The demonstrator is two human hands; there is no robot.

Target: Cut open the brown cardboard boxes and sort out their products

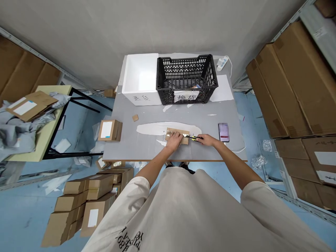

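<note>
A flat brown cardboard package (186,133) with shiny tape lies near the front of the grey table. My left hand (174,140) rests on top of it, fingers spread and pressing down. In my right hand (207,139) is a black and yellow utility knife (194,138), its fingers wrapped round the handle. The knife points left, and its tip reaches the right side of the package beside my left fingertips. Whether the blade is in the cardboard is too small to tell. A phone (224,132) lies to the right of my right hand.
At the table's back stand a white foam box (140,78) and a black plastic crate (187,78), with a power strip (222,63) to their right. A small brown box (135,118) and a labelled carton (110,130) lie leftward. Stacked cartons (296,84) flank the right.
</note>
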